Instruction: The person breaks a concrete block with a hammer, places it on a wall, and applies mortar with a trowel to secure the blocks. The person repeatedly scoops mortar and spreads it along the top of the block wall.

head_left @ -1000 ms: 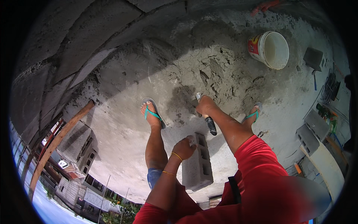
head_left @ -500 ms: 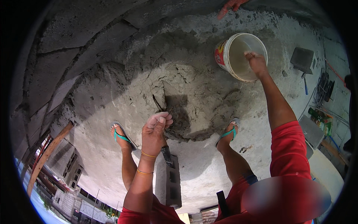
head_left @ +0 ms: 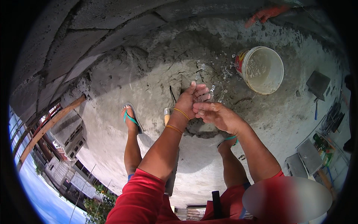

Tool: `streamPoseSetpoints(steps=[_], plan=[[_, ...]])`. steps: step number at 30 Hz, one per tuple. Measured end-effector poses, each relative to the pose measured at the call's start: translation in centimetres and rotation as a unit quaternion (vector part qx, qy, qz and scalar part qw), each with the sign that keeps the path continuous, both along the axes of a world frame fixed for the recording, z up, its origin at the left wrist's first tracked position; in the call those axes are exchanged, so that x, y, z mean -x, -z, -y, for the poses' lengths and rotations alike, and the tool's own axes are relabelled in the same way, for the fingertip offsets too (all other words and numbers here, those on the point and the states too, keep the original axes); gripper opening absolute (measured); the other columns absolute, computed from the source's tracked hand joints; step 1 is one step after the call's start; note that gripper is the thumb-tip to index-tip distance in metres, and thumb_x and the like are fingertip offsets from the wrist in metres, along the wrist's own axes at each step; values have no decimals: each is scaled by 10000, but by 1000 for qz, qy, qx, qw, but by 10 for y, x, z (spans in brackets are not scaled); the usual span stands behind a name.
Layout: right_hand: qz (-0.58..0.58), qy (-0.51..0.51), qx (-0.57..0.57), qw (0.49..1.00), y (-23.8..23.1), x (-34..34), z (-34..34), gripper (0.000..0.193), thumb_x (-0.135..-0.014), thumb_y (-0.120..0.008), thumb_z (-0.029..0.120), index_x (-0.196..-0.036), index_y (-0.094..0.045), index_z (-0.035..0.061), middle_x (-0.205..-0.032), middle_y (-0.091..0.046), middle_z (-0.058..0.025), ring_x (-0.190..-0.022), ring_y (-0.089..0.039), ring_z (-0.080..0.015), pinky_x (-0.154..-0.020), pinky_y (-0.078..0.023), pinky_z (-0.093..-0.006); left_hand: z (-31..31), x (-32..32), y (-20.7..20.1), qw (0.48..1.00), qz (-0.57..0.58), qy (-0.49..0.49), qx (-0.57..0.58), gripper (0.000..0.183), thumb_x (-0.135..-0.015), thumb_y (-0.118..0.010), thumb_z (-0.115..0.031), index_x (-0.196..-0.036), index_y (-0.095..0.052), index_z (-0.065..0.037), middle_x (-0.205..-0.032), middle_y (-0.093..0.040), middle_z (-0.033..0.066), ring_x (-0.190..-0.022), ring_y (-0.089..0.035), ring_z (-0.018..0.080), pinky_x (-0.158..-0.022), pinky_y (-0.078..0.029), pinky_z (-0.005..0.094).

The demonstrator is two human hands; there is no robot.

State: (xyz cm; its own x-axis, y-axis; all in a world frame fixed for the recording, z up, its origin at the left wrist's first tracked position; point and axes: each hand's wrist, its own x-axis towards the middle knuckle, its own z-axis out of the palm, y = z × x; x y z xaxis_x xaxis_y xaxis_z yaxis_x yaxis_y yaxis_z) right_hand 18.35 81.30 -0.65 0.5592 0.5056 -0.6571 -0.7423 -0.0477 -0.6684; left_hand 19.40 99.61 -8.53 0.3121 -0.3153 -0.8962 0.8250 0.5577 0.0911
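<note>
My left hand [head_left: 192, 98] is raised over a mound of wet grey mortar [head_left: 164, 71], palm up with the fingers loosely curled and apart. Against it lies my right hand [head_left: 220, 115], its fingers stretched across the left palm and wrist. Both are wet, and neither holds an object. Water drops [head_left: 212, 91] fly between the hands and the bucket. The white bucket [head_left: 280, 69], holding cloudy water, stands to the right of the mound. A short light-coloured handle [head_left: 167, 118] shows beside my left wrist; the rest of that tool is hidden.
At the far right, a reddish-orange hand [head_left: 265, 15] reaches in. A grey block [head_left: 318, 85] and a blue-handled tool [head_left: 316, 110] lie near the right wall. Hollow blocks [head_left: 72, 140] and a wooden beam [head_left: 48, 130] stand at left. My sandalled feet [head_left: 130, 116] straddle the mortar.
My right hand has left the bucket and come across to my left hand, splashing water over the mortar. My left hand has moved up and right. The reddish-orange hand shows more.
</note>
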Motion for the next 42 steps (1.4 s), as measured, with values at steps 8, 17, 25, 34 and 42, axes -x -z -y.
streamPoseSetpoints(steps=[8, 17, 25, 34, 42], plan=[[93, 248, 400, 878, 84, -71, 155, 272, -1019, -563, 247, -1165, -696, 59, -1048, -716, -54, -933, -634, -104, -800, -471, -265, -64, 20, -21, 979, 6, 146, -139, 402, -1050, -525, -438, -806, -508, -120, -579, -431, -17, -434, -395, 140, -505, -414, 316], [-164, 243, -111, 949, 117, -79, 172, 349, -989, -610, 327, -722, -618, 101, -661, -625, -85, -574, -636, -224, -534, -529, -372, -57, 52, -16, 974, -2, 147, -173, 329, -1070, -507, -346, -1034, -633, -44, -723, -567, 20, -570, -589, 165, -651, -556, 334], [-117, 127, 46, 984, -55, -11, -77, 422, -1057, -538, 238, -1384, -543, -28, -1238, -670, -109, -1111, -634, -170, -973, -497, -305, -42, 13, -55, 998, -28, -41, 47, 325, -1052, -535, -362, -1086, -631, -53, -920, -657, 61, -741, -603, 181, -680, -518, 363], [11, 250, 269, 930, -246, 6, -236, 604, -1085, -440, 400, -1532, -363, 1, -1487, -486, -128, -1377, -449, -235, -1153, -335, -347, -109, -5, -235, 996, 70, 61, -10, 394, -1037, -550, -383, -1117, -655, -12, -1104, -652, 108, -1031, -595, 204, -947, -475, 357], [43, 396, 289, 871, -345, -28, -279, 661, -1079, -348, 533, -1524, -417, 48, -1562, -408, -152, -1421, -390, -246, -1186, -275, -352, -163, -20, -403, 961, 145, 50, 230, 735, -1054, -361, -582, -1552, -337, -41, -1560, -418, 121, -1442, -361, 250, -1202, -264, 371]])
